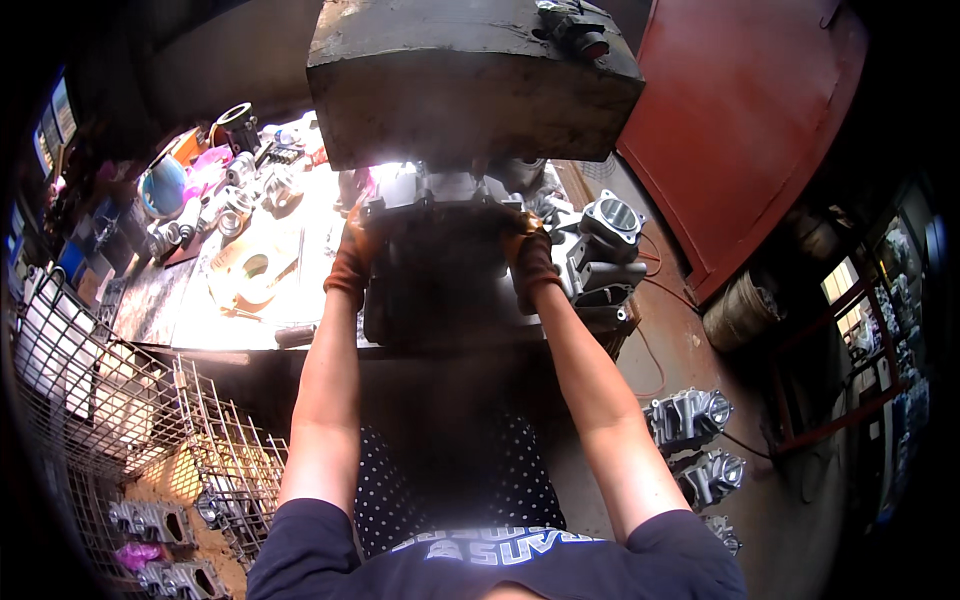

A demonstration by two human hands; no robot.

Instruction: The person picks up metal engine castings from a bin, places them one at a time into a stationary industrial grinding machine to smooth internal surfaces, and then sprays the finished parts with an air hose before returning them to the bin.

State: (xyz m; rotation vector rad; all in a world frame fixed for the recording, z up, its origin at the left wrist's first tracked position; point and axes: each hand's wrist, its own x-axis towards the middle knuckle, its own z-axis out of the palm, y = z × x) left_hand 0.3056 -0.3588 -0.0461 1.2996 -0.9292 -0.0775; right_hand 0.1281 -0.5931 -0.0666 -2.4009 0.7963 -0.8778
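Two: my left hand [354, 250] and right hand [529, 250], flanking dark block [440, 272], worktop [160, 312] front edge, probably for steadiness, grip unclear.

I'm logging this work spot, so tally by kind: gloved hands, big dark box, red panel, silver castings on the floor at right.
Gloved hands: 2
Big dark box: 1
Red panel: 1
Silver castings: 3 visible, one partly hidden
Total: 7

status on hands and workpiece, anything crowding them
Left hand, right hand gloved, either side of dark shape; grip unclear. Details lost in shadow. Metal castings close on right hand's outer side.
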